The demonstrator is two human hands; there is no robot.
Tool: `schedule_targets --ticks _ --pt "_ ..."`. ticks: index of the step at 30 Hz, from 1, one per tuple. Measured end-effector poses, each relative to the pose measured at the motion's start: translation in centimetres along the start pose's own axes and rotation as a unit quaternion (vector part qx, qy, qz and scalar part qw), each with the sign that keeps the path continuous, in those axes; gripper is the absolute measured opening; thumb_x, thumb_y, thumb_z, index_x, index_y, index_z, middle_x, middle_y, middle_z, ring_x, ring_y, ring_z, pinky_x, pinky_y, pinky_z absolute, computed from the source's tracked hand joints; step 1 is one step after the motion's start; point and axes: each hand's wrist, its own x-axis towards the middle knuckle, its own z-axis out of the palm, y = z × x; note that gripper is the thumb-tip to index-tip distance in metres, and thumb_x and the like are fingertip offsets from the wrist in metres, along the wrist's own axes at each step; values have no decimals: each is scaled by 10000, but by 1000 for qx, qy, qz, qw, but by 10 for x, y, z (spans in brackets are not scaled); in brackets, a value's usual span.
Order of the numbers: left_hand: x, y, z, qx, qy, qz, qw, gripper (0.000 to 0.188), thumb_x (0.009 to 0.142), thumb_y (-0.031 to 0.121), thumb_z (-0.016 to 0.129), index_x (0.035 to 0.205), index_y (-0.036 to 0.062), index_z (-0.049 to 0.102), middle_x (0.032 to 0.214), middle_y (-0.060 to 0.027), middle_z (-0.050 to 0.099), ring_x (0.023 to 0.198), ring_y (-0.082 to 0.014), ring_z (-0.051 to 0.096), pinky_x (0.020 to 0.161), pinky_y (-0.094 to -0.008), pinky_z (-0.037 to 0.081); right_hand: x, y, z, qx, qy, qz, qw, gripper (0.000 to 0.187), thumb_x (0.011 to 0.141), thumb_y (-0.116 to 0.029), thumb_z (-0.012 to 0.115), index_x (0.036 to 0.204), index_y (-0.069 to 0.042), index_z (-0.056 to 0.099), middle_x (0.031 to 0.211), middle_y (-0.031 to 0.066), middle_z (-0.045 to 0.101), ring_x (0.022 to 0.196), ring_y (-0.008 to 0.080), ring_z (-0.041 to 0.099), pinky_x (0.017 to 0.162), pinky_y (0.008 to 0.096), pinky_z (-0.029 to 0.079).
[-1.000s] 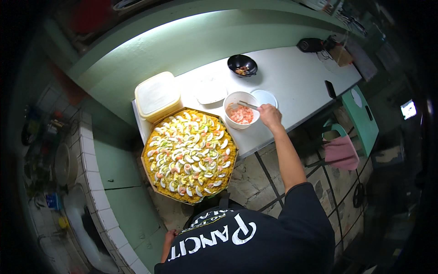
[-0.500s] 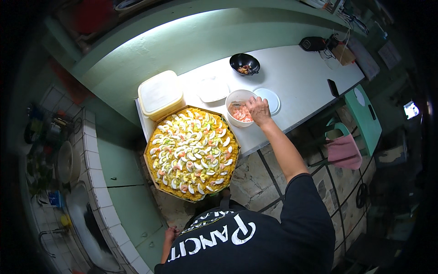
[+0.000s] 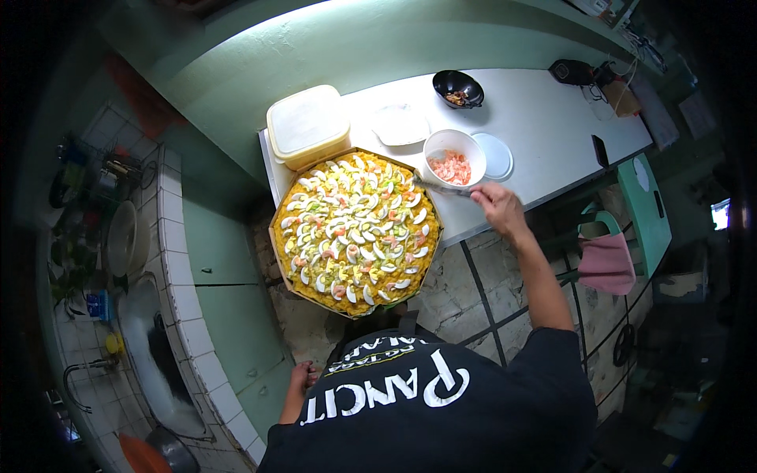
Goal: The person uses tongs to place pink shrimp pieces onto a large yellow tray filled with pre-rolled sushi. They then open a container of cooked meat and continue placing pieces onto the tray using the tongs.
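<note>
Right hand closed around the handle end of a metal utensil. Utensil lies left of it, long axis roughly sideways, tip pointing left to the near rim of the octagonal tray. Tray of yellow food with egg slices is farther left. Tub with pink bits up-left of that hand, lid just beyond it. Left hand low beside the body, can't tell if it holds anything. Black shirt below both: 1 line of big white lettering, smaller print above.
</note>
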Motion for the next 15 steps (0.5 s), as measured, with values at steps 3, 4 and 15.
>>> schedule_targets --ticks 3,4,15 --pt "-11 23 1 61 -4 43 997 299 933 303 489 1174 133 542 871 -23 598 603 -160 562 484 -324 468 -29 -21 28 107 -66 23 992 234 871 -287 592 941 -83 683 849 126 659 786 285 637 679 375 474" --pt "-14 29 3 49 1 35 998 296 935 305 486 1172 136 543 874 -22 600 608 -159 563 493 -326 468 -36 -27 39 125 -88 31 988 237 868 -289 593 940 -82 685 833 129 659 768 287 637 672 375 472" --pt "-7 35 -4 85 -2 51 995 284 913 270 481 1151 138 564 898 -48 622 677 -176 586 585 -341 480 -27 -59 113 90 -113 38 989 343 883 -339 531 785 -31 645 737 195 626 716 367 612 652 446 461"
